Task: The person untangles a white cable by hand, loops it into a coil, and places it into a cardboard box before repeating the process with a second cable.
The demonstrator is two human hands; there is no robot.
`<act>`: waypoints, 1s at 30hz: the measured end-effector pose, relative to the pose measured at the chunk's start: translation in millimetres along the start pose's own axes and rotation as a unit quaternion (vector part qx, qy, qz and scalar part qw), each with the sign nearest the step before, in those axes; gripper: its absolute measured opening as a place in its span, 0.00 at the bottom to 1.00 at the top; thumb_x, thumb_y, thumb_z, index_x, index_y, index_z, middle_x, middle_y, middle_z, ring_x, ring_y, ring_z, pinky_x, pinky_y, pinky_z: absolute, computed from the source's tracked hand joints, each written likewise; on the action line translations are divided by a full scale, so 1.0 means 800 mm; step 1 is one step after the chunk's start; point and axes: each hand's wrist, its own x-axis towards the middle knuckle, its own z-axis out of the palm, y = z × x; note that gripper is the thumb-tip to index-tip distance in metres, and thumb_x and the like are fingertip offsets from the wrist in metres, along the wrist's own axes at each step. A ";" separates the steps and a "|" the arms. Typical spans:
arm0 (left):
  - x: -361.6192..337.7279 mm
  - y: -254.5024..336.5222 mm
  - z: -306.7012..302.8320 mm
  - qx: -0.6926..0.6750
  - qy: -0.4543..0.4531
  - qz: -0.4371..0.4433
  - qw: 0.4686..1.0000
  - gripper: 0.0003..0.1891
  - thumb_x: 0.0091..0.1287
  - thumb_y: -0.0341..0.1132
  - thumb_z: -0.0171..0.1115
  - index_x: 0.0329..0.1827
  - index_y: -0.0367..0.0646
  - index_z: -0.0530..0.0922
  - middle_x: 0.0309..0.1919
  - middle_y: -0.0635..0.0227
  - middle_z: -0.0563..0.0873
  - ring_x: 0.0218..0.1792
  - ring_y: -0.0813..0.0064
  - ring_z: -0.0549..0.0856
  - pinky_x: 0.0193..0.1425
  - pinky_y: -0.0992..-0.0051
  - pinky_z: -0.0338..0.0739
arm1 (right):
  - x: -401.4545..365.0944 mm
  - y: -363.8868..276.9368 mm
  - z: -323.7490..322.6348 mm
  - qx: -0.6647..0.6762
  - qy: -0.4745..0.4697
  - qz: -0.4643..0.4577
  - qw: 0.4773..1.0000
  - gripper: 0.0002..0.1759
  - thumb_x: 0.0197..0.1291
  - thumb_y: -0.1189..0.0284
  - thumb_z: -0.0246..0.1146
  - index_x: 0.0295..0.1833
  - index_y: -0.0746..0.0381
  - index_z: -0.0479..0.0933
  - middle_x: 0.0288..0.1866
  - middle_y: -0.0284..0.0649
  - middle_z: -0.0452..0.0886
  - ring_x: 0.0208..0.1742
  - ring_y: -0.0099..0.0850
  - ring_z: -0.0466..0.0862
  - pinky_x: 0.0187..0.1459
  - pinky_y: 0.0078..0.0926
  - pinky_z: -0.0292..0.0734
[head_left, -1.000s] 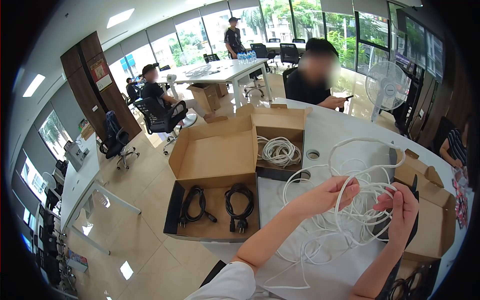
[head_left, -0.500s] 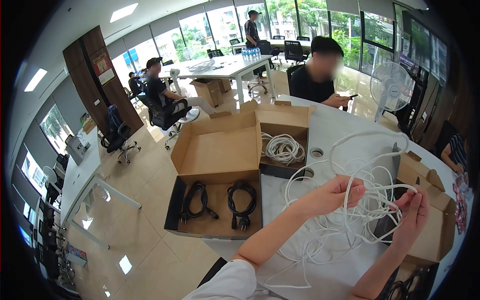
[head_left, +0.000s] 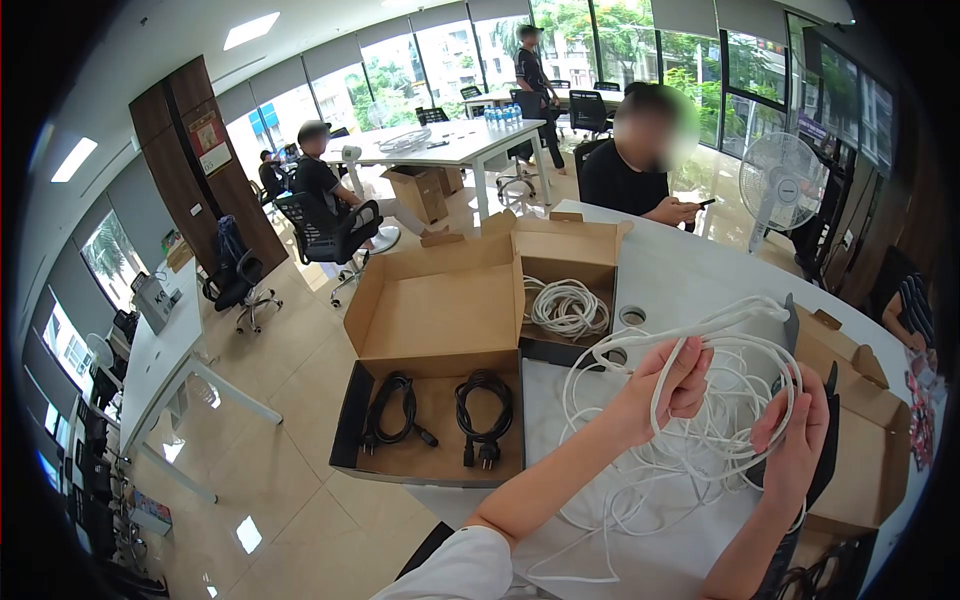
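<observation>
The left hand [head_left: 672,390] closes its fingers on the white cable [head_left: 715,325], while the right hand [head_left: 795,425] curls, thumb near fingers, around its loops above the desk [head_left: 680,270], towards the right edge. At the left edge, an open box [head_left: 430,472] bears 2 black cables [head_left: 485,405]; just behind, a smaller box [head_left: 567,241] holds a white coil [head_left: 568,308].
</observation>
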 end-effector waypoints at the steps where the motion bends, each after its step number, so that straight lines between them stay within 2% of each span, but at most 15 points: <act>1: 0.000 -0.001 0.000 0.000 0.008 -0.001 1.000 0.18 0.75 0.51 0.46 0.33 0.48 0.67 0.18 0.81 0.56 0.16 0.86 0.54 0.20 0.80 0.49 | 0.000 0.002 -0.003 0.019 -0.002 0.001 1.000 0.25 0.72 0.57 0.51 0.57 0.70 0.69 0.24 0.34 0.74 0.15 0.18 0.69 0.19 0.15 0.67; 5: 0.004 -0.006 -0.002 0.028 0.041 0.045 0.998 0.18 0.75 0.52 0.46 0.34 0.48 0.67 0.18 0.81 0.55 0.15 0.86 0.53 0.21 0.79 0.47 | -0.002 -0.001 -0.001 0.061 -0.027 0.021 0.998 0.25 0.72 0.59 0.53 0.60 0.71 0.67 0.24 0.33 0.74 0.18 0.18 0.71 0.24 0.16 0.70; 8: 0.003 -0.007 -0.006 0.008 0.072 0.046 0.996 0.17 0.76 0.51 0.46 0.34 0.48 0.67 0.19 0.81 0.55 0.16 0.86 0.52 0.22 0.80 0.47 | -0.001 -0.007 0.002 -0.038 -0.061 0.043 0.997 0.23 0.70 0.66 0.56 0.62 0.71 0.67 0.26 0.34 0.76 0.23 0.19 0.74 0.30 0.16 0.73; 11: 0.002 -0.002 -0.003 -0.006 0.093 0.061 0.994 0.17 0.76 0.50 0.45 0.34 0.48 0.67 0.19 0.81 0.55 0.16 0.86 0.52 0.22 0.80 0.47 | -0.003 -0.010 0.013 -0.031 -0.070 0.060 0.995 0.23 0.66 0.74 0.58 0.63 0.71 0.65 0.31 0.37 0.78 0.30 0.22 0.79 0.36 0.19 0.76; 17: 0.000 0.002 0.004 -0.044 0.117 0.092 0.988 0.17 0.76 0.50 0.45 0.33 0.49 0.67 0.18 0.81 0.56 0.15 0.85 0.52 0.21 0.80 0.48 | -0.001 -0.006 0.010 0.033 -0.155 0.125 0.979 0.22 0.64 0.77 0.59 0.62 0.69 0.64 0.40 0.47 0.82 0.43 0.32 0.84 0.50 0.30 0.79; 20: -0.001 0.002 0.005 -0.079 0.122 0.097 0.985 0.18 0.76 0.52 0.44 0.33 0.49 0.67 0.19 0.81 0.56 0.15 0.86 0.52 0.20 0.81 0.48 | -0.001 0.000 0.013 0.048 -0.173 0.110 0.977 0.19 0.64 0.76 0.59 0.59 0.68 0.64 0.43 0.49 0.83 0.45 0.34 0.85 0.53 0.32 0.78; 23: -0.002 0.007 0.010 -0.115 0.133 0.090 0.980 0.18 0.76 0.53 0.42 0.34 0.49 0.67 0.18 0.81 0.57 0.15 0.86 0.52 0.18 0.83 0.49 | -0.003 -0.001 0.017 0.050 -0.151 0.112 0.981 0.18 0.65 0.74 0.60 0.57 0.67 0.65 0.43 0.48 0.83 0.44 0.33 0.85 0.50 0.30 0.79; 26: -0.002 0.007 0.010 -0.154 0.101 0.077 0.980 0.18 0.77 0.52 0.40 0.36 0.49 0.68 0.17 0.80 0.58 0.14 0.87 0.53 0.16 0.84 0.50 | -0.003 0.004 0.014 0.033 -0.117 0.110 0.987 0.19 0.66 0.72 0.60 0.58 0.67 0.65 0.42 0.46 0.83 0.41 0.30 0.85 0.46 0.24 0.79; 30: -0.004 0.006 0.000 -0.198 0.013 0.054 0.979 0.19 0.77 0.52 0.39 0.36 0.49 0.69 0.14 0.80 0.56 0.13 0.87 0.53 0.15 0.82 0.49 | -0.003 0.003 0.019 0.019 -0.056 0.100 0.993 0.21 0.67 0.70 0.60 0.61 0.66 0.65 0.42 0.43 0.83 0.36 0.28 0.86 0.42 0.18 0.78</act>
